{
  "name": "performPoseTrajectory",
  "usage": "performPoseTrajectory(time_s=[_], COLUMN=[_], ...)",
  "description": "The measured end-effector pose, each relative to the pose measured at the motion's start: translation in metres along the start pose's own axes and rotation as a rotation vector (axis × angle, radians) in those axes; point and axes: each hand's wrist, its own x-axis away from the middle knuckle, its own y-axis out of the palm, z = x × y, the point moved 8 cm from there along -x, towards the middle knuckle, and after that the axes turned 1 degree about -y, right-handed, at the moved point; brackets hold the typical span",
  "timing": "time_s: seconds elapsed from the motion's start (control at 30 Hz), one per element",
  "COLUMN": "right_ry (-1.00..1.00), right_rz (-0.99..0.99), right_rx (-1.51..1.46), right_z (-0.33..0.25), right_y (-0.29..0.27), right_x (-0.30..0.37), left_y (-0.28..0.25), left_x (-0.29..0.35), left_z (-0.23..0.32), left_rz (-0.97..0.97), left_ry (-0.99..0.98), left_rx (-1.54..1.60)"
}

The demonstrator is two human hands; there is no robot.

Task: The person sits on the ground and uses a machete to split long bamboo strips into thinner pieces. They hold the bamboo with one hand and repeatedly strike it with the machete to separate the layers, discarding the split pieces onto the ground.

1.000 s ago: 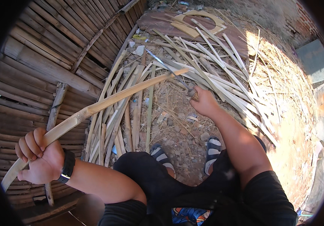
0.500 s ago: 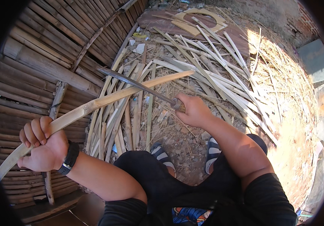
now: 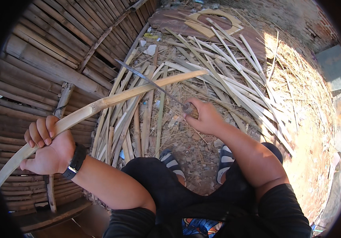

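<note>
My left hand [image 3: 53, 148], with a black watch on its wrist, is closed around a long split bamboo strip [image 3: 127, 95]. The strip slants from the lower left up to the right, and a node shows partway along it. In my right hand [image 3: 207, 119] is the wooden handle of a machete [image 3: 138, 74]. Its long, thin blade points up and to the left, crossing the strip beyond the node. The blade looks nearly edge-on; I cannot tell how deeply, if at all, it bites into the bamboo.
Several loose bamboo strips [image 3: 234, 65] lie piled on the ground ahead. A slatted bamboo wall [image 3: 39, 75] rises close on the left. Farther back lies a board with a round cutout [image 3: 206, 31]. Straw and shavings cover the sunlit right side. My sandalled feet [image 3: 173, 163] are below.
The machete has tilted more steeply, its tip moving up and right, and its blade shows narrower. My left hand and the strip sit slightly higher and farther right; the whole view has shifted slightly too.
</note>
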Motion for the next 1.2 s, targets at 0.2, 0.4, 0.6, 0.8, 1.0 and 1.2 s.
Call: performPoseTrajectory(time_s=[0.2, 0.4, 0.6, 0.8, 1.0, 1.2], right_ry=[0.114, -0.021, 0.117, 0.118, 0.38, 0.353], right_rz=[0.024, -0.011, 0.02, 0.13, 0.258, 0.399], right_rx=[0.002, -0.053, 0.067, -0.046, 0.072, 0.03], right_z=[-0.015, -0.012, -0.001, 0.045, 0.097, 0.123], right_y=[-0.004, 0.006, 0.014, 0.014, 0.005, 0.002], right_x=[0.011, 0.008, 0.011, 0.009, 0.015, 0.018], left_y=[0.0, 0.006, 0.012, -0.004, -0.016, -0.032], left_x=[0.001, 0.003, 0.002, 0.001, 0.005, 0.007], left_z=[-0.026, -0.045, -0.033, 0.006, 0.046, 0.052], left_rz=[0.084, 0.038, 0.029, 0.027, 0.077, 0.155], left_ry=[-0.045, -0.101, -0.084, -0.04, 0.063, 0.067], left_rx=[0.049, 0.086, -0.001, 0.03, -0.027, -0.029])
